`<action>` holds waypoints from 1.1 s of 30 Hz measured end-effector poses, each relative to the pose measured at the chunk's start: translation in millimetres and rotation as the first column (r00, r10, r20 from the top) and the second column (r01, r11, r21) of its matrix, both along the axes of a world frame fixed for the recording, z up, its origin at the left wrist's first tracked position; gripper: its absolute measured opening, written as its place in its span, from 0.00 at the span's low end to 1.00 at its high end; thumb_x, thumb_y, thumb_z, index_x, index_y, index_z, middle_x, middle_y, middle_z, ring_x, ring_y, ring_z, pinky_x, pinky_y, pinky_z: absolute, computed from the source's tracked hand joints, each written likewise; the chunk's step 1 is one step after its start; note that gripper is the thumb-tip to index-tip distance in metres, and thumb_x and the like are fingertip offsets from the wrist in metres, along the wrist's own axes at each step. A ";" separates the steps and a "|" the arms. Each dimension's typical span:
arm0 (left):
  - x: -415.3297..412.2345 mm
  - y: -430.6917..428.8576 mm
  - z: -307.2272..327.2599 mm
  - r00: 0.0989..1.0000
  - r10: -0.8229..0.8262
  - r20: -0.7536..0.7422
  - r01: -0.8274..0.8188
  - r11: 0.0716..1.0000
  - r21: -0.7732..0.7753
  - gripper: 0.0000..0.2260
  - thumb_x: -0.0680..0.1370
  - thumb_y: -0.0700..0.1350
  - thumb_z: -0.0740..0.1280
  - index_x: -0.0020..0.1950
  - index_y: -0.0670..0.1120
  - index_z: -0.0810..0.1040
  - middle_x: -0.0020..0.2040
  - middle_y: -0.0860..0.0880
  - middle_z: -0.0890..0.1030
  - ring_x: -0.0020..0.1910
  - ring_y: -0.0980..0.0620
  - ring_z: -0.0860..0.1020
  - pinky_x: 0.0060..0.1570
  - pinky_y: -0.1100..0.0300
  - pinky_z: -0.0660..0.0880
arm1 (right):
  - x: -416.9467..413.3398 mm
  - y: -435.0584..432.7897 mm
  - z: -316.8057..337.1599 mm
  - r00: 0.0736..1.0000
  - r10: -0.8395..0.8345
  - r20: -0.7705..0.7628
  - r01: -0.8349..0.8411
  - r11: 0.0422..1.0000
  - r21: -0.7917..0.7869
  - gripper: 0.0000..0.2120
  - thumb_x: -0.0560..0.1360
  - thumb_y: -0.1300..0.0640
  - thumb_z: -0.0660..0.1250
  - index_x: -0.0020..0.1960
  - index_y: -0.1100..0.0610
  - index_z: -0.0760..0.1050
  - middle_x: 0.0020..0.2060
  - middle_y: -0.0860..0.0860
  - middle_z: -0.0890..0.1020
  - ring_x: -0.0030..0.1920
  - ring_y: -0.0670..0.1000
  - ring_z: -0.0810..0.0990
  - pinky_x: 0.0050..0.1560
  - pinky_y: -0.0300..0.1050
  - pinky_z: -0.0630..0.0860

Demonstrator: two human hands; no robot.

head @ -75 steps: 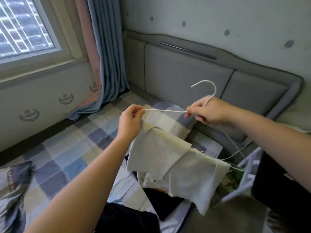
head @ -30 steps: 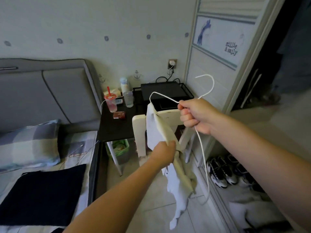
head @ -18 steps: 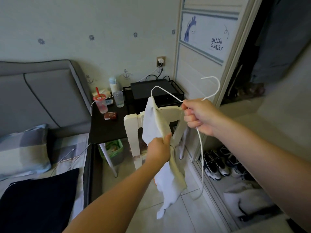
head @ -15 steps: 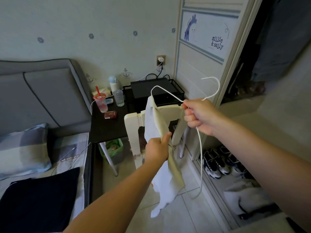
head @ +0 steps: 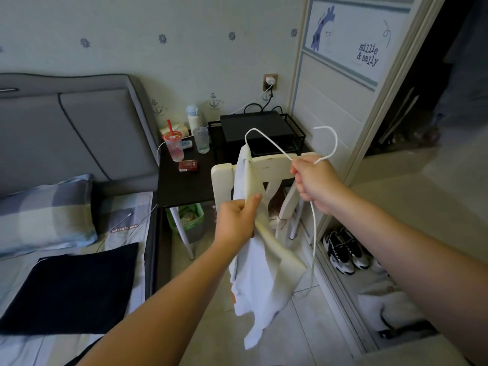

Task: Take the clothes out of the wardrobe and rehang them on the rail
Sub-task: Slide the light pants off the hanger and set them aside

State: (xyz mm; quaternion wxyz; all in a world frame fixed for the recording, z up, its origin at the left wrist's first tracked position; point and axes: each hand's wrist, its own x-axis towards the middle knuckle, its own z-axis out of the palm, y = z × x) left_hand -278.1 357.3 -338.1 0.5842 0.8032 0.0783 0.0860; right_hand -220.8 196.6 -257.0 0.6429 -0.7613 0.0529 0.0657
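A white wire hanger [head: 266, 140] is held up in mid-air, its hook pointing up and right. My right hand [head: 315, 182] grips it at the neck, below the hook. A cream and white garment [head: 260, 262] hangs from the hanger's left shoulder and droops toward the floor. My left hand [head: 239, 221] pinches the garment about halfway down its length. The open wardrobe [head: 433, 83] stands to the right, its inside dark; no rail shows.
A white chair [head: 224, 175] stands right behind the garment, beside a black bedside table [head: 182, 188] with cups and a black box. The bed with a dark cloth [head: 71, 289] lies left. Sneakers [head: 343, 253] sit on the wardrobe floor.
I have turned from the bed toward the wardrobe, carrying hanger and garment along. Over the last second my left hand slid a little higher on the garment; my right hand kept its grip.
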 end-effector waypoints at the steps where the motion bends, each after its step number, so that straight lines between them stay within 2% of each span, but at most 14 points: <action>1: -2.7 6.7 -0.4 1.000 0.006 0.013 -0.006 1.000 -0.010 0.27 0.81 0.56 0.65 0.26 0.44 0.69 0.22 0.44 0.72 0.23 0.51 0.72 0.29 0.58 0.72 | 2.5 -1.2 -1.9 1.000 -0.011 0.010 0.011 1.000 -0.026 0.11 0.81 0.59 0.54 0.42 0.59 0.70 0.26 0.52 0.64 0.23 0.48 0.58 0.22 0.36 0.53; 5: -17.0 29.5 -7.0 0.997 0.055 0.051 -0.051 0.995 -0.082 0.26 0.81 0.53 0.66 0.24 0.49 0.66 0.21 0.50 0.69 0.23 0.50 0.71 0.26 0.61 0.68 | 7.9 -6.4 -8.8 0.999 -0.034 -0.006 0.033 0.994 -0.104 0.11 0.80 0.58 0.55 0.41 0.57 0.70 0.27 0.52 0.63 0.22 0.48 0.58 0.22 0.36 0.53; 8: -25.4 42.2 -24.8 0.997 0.074 -0.007 -0.075 0.996 -0.052 0.25 0.80 0.54 0.66 0.25 0.46 0.68 0.23 0.48 0.72 0.24 0.51 0.73 0.27 0.60 0.69 | 5.1 -5.7 -1.9 0.999 -0.014 -0.050 0.010 0.997 -0.078 0.11 0.81 0.59 0.55 0.41 0.58 0.70 0.27 0.52 0.64 0.23 0.47 0.58 0.21 0.35 0.53; 13: -30.5 44.5 -73.4 0.928 0.069 -0.366 0.029 0.966 0.256 0.28 0.79 0.63 0.62 0.28 0.43 0.74 0.27 0.43 0.78 0.28 0.48 0.76 0.34 0.56 0.75 | -12.3 6.3 26.7 0.985 0.113 -0.133 -0.115 0.993 -0.007 0.10 0.81 0.60 0.57 0.41 0.59 0.70 0.22 0.48 0.66 0.20 0.44 0.59 0.19 0.33 0.53; 16: -31.6 28.8 -84.1 0.860 0.012 -0.511 0.165 0.940 0.300 0.26 0.79 0.63 0.63 0.33 0.43 0.76 0.30 0.44 0.79 0.30 0.49 0.76 0.37 0.57 0.76 | -22.7 10.1 42.1 0.967 0.207 -0.151 -0.215 0.976 -0.037 0.10 0.82 0.59 0.58 0.43 0.60 0.70 0.20 0.47 0.66 0.20 0.43 0.59 0.18 0.33 0.53; 18: -30.2 18.3 -77.2 0.895 0.021 -0.445 0.135 0.940 0.315 0.19 0.78 0.60 0.67 0.38 0.45 0.71 0.34 0.47 0.74 0.31 0.51 0.72 0.35 0.57 0.71 | -28.7 9.7 52.8 0.955 0.257 -0.148 -0.271 0.958 -0.088 0.10 0.82 0.59 0.58 0.44 0.60 0.71 0.22 0.47 0.66 0.20 0.43 0.60 0.19 0.32 0.54; 20: -25.8 11.2 -58.6 0.955 0.079 -0.285 0.002 0.962 0.272 0.13 0.77 0.55 0.70 0.51 0.49 0.70 0.47 0.51 0.75 0.40 0.53 0.76 0.41 0.58 0.73 | -34.5 6.1 66.2 0.944 0.298 -0.143 -0.317 0.938 -0.142 0.10 0.82 0.58 0.58 0.44 0.61 0.72 0.24 0.48 0.65 0.20 0.44 0.59 0.19 0.32 0.54; 22: -16.4 6.8 -36.1 0.988 0.083 -0.128 -0.074 0.995 0.072 0.20 0.78 0.50 0.70 0.66 0.53 0.67 0.56 0.54 0.74 0.48 0.52 0.78 0.49 0.56 0.77 | -40.1 -0.4 81.6 0.933 0.330 -0.141 -0.352 0.920 -0.171 0.11 0.82 0.58 0.58 0.44 0.61 0.72 0.25 0.48 0.63 0.21 0.44 0.58 0.18 0.33 0.54; 24: -4.7 2.5 -14.9 0.998 0.027 -0.059 -0.035 0.992 -0.124 0.25 0.79 0.50 0.69 0.74 0.52 0.64 0.56 0.60 0.73 0.53 0.52 0.78 0.53 0.53 0.78 | -44.6 -7.9 96.7 0.924 0.354 -0.142 -0.376 0.908 -0.185 0.10 0.82 0.59 0.58 0.44 0.61 0.72 0.25 0.48 0.62 0.22 0.44 0.57 0.19 0.33 0.53; 26: 6.6 -3.1 -2.2 0.997 -0.045 -0.060 0.035 0.988 -0.151 0.18 0.81 0.52 0.67 0.68 0.49 0.71 0.57 0.55 0.77 0.52 0.50 0.79 0.49 0.56 0.78 | -46.9 -16.8 108.3 0.921 0.364 -0.138 -0.386 0.898 -0.210 0.09 0.81 0.60 0.58 0.43 0.61 0.72 0.26 0.49 0.62 0.23 0.44 0.57 0.19 0.33 0.53; 27: 9.7 -7.1 1.6 0.996 -0.060 -0.061 0.053 0.992 -0.110 0.14 0.81 0.53 0.66 0.61 0.46 0.75 0.52 0.49 0.79 0.48 0.50 0.80 0.45 0.58 0.76 | -47.4 -21.9 112.8 0.923 0.362 -0.132 -0.384 0.894 -0.232 0.09 0.81 0.60 0.58 0.43 0.61 0.72 0.26 0.49 0.63 0.23 0.45 0.57 0.19 0.34 0.53; 29: 13.8 -15.3 7.9 0.999 -0.040 -0.028 0.039 0.999 -0.033 0.14 0.80 0.53 0.67 0.49 0.41 0.75 0.43 0.41 0.78 0.40 0.50 0.76 0.40 0.58 0.72 | -46.4 -34.2 119.2 0.931 0.348 -0.115 -0.366 0.886 -0.284 0.09 0.81 0.59 0.59 0.43 0.61 0.72 0.26 0.49 0.64 0.23 0.45 0.58 0.19 0.34 0.53; 31: 15.3 -21.6 12.9 1.000 0.006 0.004 -0.006 1.000 0.016 0.17 0.80 0.53 0.67 0.47 0.38 0.74 0.40 0.39 0.77 0.37 0.50 0.74 0.38 0.58 0.69 | -43.0 -49.8 122.6 0.945 0.315 -0.093 -0.327 0.879 -0.347 0.10 0.81 0.59 0.59 0.42 0.60 0.73 0.25 0.49 0.65 0.23 0.46 0.59 0.20 0.34 0.53; 33: 16.7 -24.3 20.1 0.995 0.091 0.043 -0.092 0.996 0.016 0.17 0.81 0.51 0.66 0.46 0.36 0.73 0.36 0.43 0.76 0.35 0.51 0.72 0.35 0.59 0.67 | -39.2 -66.1 123.6 0.960 0.270 -0.079 -0.278 0.869 -0.409 0.11 0.81 0.58 0.60 0.41 0.60 0.74 0.24 0.48 0.66 0.22 0.46 0.59 0.21 0.33 0.54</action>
